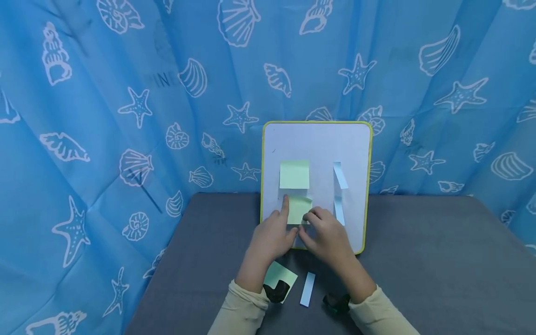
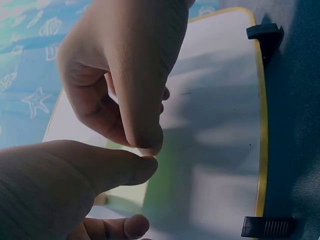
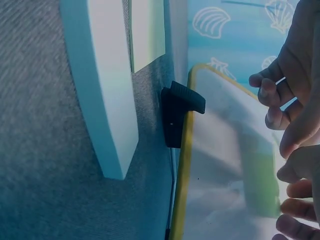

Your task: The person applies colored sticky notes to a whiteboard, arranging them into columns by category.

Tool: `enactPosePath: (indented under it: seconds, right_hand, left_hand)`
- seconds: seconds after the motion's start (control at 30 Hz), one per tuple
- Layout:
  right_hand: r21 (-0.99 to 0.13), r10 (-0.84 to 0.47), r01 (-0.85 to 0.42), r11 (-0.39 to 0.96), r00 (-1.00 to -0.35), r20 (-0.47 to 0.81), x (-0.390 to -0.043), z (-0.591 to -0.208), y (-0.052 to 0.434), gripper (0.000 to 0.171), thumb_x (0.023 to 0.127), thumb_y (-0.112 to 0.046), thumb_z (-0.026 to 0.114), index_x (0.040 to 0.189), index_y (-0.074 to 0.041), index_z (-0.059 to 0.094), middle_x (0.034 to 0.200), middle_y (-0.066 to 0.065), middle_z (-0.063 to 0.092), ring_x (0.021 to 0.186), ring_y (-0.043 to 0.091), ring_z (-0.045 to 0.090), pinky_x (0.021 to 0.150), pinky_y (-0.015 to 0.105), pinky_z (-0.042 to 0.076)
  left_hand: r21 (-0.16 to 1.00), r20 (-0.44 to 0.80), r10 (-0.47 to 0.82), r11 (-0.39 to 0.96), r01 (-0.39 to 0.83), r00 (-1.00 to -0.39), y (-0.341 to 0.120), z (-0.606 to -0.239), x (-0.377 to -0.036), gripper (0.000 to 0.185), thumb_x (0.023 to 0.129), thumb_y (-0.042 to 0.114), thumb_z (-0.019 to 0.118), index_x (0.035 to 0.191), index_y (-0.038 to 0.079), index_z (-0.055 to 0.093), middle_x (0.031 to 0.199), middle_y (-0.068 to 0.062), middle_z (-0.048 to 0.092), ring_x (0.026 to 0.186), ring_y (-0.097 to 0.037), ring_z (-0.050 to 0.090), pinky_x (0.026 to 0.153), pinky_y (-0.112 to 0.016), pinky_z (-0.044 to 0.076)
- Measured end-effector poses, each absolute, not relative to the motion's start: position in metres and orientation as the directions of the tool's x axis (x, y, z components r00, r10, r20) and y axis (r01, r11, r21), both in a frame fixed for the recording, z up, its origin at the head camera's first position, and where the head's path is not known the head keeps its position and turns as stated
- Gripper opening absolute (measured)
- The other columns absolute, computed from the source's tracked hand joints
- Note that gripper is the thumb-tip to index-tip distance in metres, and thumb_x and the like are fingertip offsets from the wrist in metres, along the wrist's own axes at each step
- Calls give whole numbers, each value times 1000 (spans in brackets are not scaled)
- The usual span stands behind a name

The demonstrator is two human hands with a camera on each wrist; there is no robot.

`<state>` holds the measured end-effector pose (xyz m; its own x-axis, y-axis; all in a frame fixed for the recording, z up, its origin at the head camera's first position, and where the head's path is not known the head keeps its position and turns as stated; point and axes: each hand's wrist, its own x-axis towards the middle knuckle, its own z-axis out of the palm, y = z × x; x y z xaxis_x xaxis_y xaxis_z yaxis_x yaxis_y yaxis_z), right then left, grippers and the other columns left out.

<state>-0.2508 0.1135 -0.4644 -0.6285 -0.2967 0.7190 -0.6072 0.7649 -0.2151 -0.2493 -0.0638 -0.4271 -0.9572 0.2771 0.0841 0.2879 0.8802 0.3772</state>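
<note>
A pale green sticky note (image 1: pixel 299 211) lies on the white board (image 1: pixel 318 144), below another green sticky note (image 1: pixel 294 174). My left hand (image 1: pixel 268 237) stretches its index finger up along the lower note's left edge, its thumb pointing inward beneath the note. At the note's lower right, my right hand (image 1: pixel 328 235) touches the edge with bent fingers. Its thumb is just under the note; whether it pinches the paper is hidden. The thumb tips come close together in the left wrist view. Two light blue strips, an upper strip (image 1: pixel 341 176) and a lower strip (image 1: pixel 339 211), hang right of the notes.
On the grey tabletop (image 1: pixel 427 260), a green note pad (image 1: pixel 274 273) lies partly behind the left wrist's black strap. Between the forearms is a light blue strip pad (image 1: pixel 307 289). Black clips (image 3: pixel 180 115) grip the yellow-edged board's bottom. A blue shell-print curtain (image 1: pixel 167 116) hangs behind.
</note>
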Motion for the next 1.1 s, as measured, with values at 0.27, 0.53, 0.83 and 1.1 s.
enactPosePath:
  seconds: [0.27, 0.53, 0.83, 1.1]
  right_hand:
    - [-232, -278, -520, 822, -722, 634, -252, -463, 110, 50, 89, -13, 82, 136, -3, 69, 98, 10, 72, 81, 21, 61, 65, 36, 55]
    - [-269, -273, -500, 823, -764, 585, -259, -453, 96, 54, 92, -10, 78, 144, -8, 65, 100, 10, 72, 76, 19, 59, 62, 32, 51]
    - [-308, -234, -440, 844, -817, 527, -261, -450, 91, 56, 93, -16, 78, 147, -14, 64, 102, 9, 72, 71, 17, 56, 57, 29, 44]
    - [-323, -272, -458, 829, -832, 483, -261, -442, 94, 62, 92, -22, 78, 151, -18, 60, 96, 9, 69, 60, 14, 44, 51, 29, 37]
  left_hand:
    - [373, 129, 306, 866, 332, -943, -67, -425, -250, 80, 107, 24, 63, 172, 13, 16, 104, -12, 68, 67, -15, 56, 57, -34, 47]
    - [376, 104, 287, 875, 305, -952, -73, -422, -249, 74, 105, 6, 54, 171, 20, 23, 85, -5, 59, 59, -16, 48, 52, -33, 40]
    - [403, 77, 289, 867, 295, -954, -69, -428, -250, 79, 104, 6, 55, 172, 24, 18, 88, -6, 61, 59, -18, 48, 53, -35, 40]
    - [395, 83, 297, 867, 305, -951, -70, -428, -251, 83, 103, 6, 55, 172, 21, 12, 85, -2, 59, 60, -16, 48, 53, -33, 38]
